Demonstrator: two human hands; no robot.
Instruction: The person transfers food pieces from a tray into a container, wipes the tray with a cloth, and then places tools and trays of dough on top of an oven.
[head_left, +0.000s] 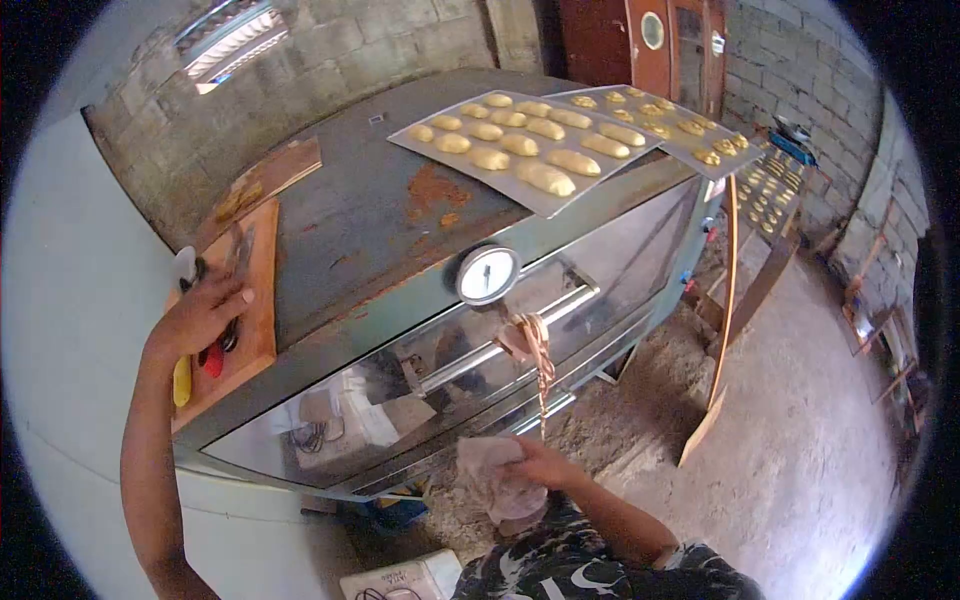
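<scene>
My left hand (200, 312) rests on a wooden control board (255, 300) fixed to the left end of a metal oven (400, 210), its fingers over a red knob (213, 360) and a yellow one (181, 381). My right hand (530, 468) is low in front of the oven door (400, 400), closed on a pale cloth (495, 480). A string (540, 365) hangs from the door handle (520, 335) just above that hand. A round dial gauge (487, 273) sits above the door.
Two trays (440, 152) of raw dough pieces lie on the oven top, the second tray (715, 165) to the right. A rack (765, 195) with more dough stands beyond. A wooden plank (725, 300) leans by the oven. Block walls surround a dirt floor.
</scene>
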